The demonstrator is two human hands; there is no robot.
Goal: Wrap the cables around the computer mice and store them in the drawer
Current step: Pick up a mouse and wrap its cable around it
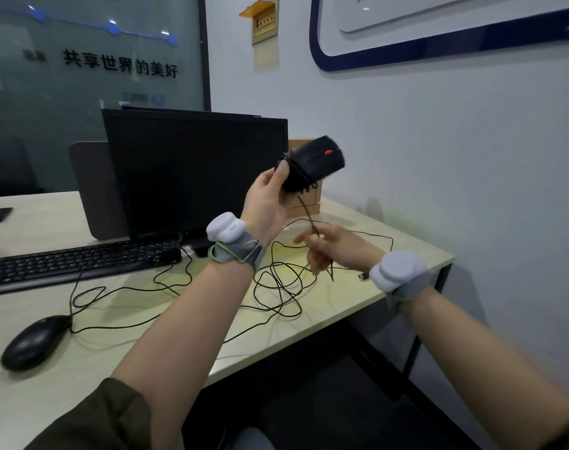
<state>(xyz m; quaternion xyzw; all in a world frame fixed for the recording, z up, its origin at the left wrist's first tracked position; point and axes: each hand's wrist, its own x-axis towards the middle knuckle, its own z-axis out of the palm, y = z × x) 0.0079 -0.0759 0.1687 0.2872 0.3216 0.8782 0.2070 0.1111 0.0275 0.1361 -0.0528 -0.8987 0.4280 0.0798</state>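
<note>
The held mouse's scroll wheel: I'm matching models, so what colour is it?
Red, on the black mouse held in the left hand; the head view shows it.

The raised mouse [312, 164] was black with a red scroll wheel, its cable [276, 287] black, the second mouse [35, 341], keyboard [82, 263] and monitor [195, 173] black too, and the table [390, 271] pale beige.

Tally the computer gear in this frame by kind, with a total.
Mice: 2, one held, one on the desk
Keyboards: 1
Monitors: 1
Total: 4
</note>
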